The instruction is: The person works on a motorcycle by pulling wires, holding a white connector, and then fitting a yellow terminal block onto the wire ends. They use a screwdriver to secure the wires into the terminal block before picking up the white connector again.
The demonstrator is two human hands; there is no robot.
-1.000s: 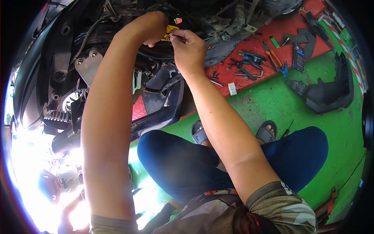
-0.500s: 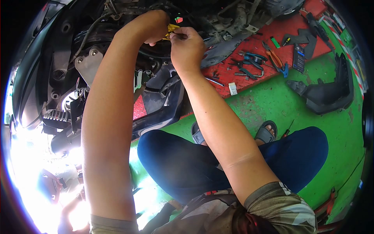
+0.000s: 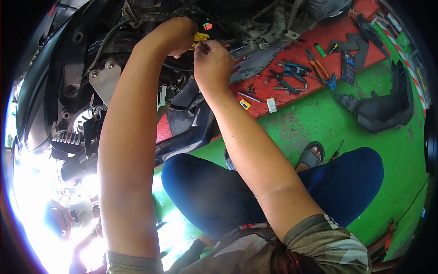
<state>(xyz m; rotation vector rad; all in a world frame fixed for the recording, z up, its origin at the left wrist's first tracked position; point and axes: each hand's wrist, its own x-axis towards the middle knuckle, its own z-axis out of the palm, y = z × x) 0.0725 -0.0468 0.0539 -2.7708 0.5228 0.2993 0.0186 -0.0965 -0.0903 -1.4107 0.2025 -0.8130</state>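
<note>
At the top centre, a small yellow part point(image 3: 201, 37) sits between my two hands, inside the dark body of a motorcycle point(image 3: 150, 16). My left hand point(image 3: 179, 34) is bent round it from the left, its fingers mostly hidden behind the wrist and palm. My right hand point(image 3: 213, 57) is on the right of the yellow part, thumb and fingers pinched together at its lower edge. Whatever lies in that pinch is too small to name.
Pliers point(image 3: 320, 66), cutters point(image 3: 294, 72), a phone point(image 3: 348, 67) and a small white box point(image 3: 271, 105) lie on the red platform point(image 3: 292, 96). A black plastic panel point(image 3: 383, 112) and a screwdriver point(image 3: 337, 150) are on the green floor point(image 3: 319, 121).
My right hand and forearm have shifted slightly left and down, uncovering a small yellow box on the red platform. My left hand has moved only a little.
</note>
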